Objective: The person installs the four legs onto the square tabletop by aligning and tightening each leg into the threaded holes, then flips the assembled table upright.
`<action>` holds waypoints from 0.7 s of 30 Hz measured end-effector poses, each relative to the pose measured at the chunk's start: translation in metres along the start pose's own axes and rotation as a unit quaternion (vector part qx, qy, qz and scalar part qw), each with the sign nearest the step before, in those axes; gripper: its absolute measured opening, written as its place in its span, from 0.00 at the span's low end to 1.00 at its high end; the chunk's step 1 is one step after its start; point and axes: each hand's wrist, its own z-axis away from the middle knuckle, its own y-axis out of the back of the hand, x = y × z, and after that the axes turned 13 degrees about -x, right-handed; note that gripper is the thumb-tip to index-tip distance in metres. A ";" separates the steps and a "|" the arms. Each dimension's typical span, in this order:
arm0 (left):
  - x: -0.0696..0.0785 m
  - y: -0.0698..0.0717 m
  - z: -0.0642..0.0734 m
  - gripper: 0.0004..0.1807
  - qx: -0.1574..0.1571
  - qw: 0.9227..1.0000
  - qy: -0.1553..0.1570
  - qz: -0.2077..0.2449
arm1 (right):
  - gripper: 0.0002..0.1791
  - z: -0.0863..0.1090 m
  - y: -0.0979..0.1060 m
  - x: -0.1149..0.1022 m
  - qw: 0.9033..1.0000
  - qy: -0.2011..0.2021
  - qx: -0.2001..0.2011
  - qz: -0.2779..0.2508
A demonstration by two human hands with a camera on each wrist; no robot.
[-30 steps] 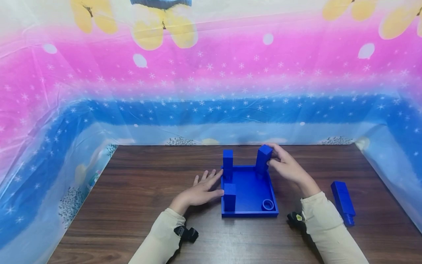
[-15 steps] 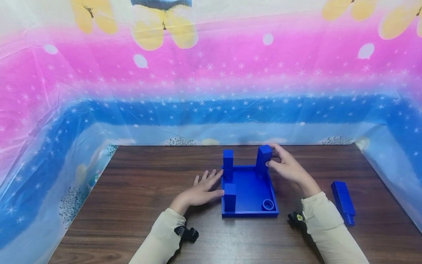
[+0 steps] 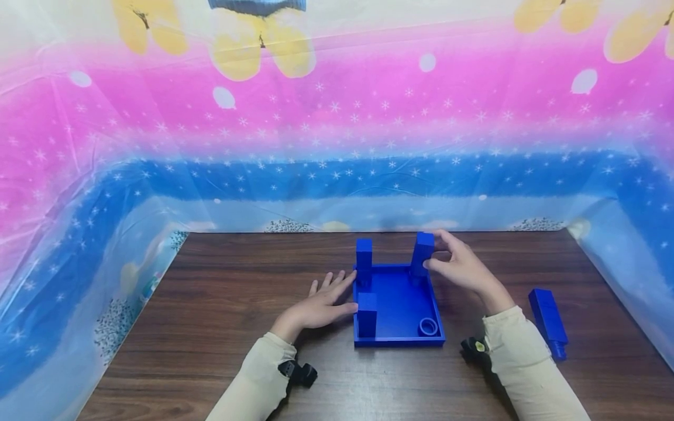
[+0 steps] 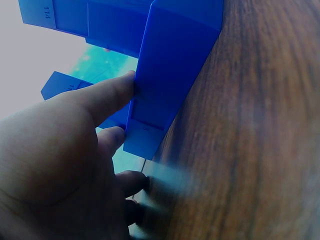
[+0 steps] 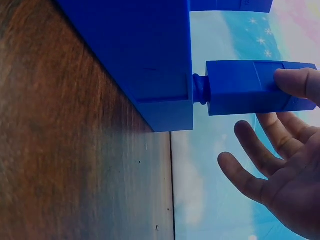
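Note:
A blue square tray-like piece (image 3: 397, 304) with a low raised rim lies on the table. At its back right corner my right hand (image 3: 466, 269) pinches a blue square leg (image 3: 423, 252) between thumb and fingers. The right wrist view shows the threaded neck (image 5: 201, 90) of that leg partly exposed at the rim. My left hand (image 3: 316, 307) has its fingers spread, with thumb and index fingertips touching the left side wall (image 4: 165, 75). Two more blue legs stand upright at the back left (image 3: 364, 254) and front left (image 3: 367, 316) corners. A round blue socket ring (image 3: 427, 327) shows in the front right corner.
Another blue leg (image 3: 549, 318) lies on the wooden table (image 3: 221, 327) to the right of the right forearm, its threaded end toward me. A printed pink and blue cloth (image 3: 337, 134) hangs behind the table and along its sides.
The leg in my right hand has turned, so a flat face rather than an edge now looks toward me. My right thumb has shifted slightly left. The left hand and the tray-like piece have stayed put.

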 end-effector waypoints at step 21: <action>0.001 0.001 -0.001 0.44 0.001 1.000 -0.002 -0.006 | 0.38 0.000 -0.002 0.000 0.999 -0.012 0.004 0.042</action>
